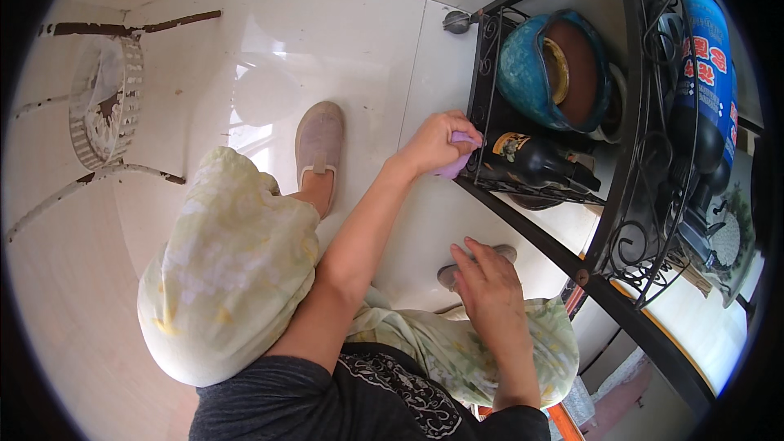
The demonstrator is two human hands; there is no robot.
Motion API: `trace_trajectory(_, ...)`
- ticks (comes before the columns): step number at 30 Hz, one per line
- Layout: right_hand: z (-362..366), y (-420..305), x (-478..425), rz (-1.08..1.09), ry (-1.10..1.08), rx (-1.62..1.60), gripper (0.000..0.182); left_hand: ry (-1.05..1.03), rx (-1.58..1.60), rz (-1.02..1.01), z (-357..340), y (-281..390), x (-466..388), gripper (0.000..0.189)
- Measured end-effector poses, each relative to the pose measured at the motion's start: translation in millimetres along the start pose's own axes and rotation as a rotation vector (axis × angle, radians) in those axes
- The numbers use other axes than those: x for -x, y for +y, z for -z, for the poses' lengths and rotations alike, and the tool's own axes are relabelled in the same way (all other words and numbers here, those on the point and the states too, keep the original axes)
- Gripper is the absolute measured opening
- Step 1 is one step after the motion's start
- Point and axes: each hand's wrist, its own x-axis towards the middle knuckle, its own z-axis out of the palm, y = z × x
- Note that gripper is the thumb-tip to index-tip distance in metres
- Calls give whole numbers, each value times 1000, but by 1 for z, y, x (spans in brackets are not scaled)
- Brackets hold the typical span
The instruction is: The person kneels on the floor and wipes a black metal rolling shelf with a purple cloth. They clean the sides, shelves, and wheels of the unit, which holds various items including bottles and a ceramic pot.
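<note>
My left hand (436, 139) is closed around a purple cloth (452, 164). It presses the cloth against the corner of a black metal shelf rack (527, 220), at the front rail of a lower tier. Just beyond the fingers lies a dark bottle (530, 162) with an orange label bearing writing. Above the bottle on the same tier sits a blue glazed pot (520, 70) with a brown inside, lying tilted. My right hand (490, 291) is held in the air over my right knee, its fingers loosely apart with nothing in them.
Blue spray cans (704, 67) with black caps stand on the rack's upper tier, behind scrolled wire (637, 245). A caster (456, 22) shows at the rack's far foot. A white plastic basket (104, 104) and a rusty, peeling metal frame (92, 29) are at left on the tiled floor (361, 43).
</note>
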Motion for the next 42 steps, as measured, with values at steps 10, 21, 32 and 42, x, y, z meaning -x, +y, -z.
trace_trajectory(10,1,4,-1,-32,6,5,36,-295,-32,256,18,19,-9,10)
trace_trajectory(21,2,10,5,-111,-8,-49,35,647,-28,166,-3,-2,-86,10)
trace_trajectory(32,5,14,4,-110,9,-58,35,678,-324,121,-9,-4,-106,11)
trace_trajectory(42,11,10,-6,-102,13,-63,37,677,-188,190,-5,0,-112,10)
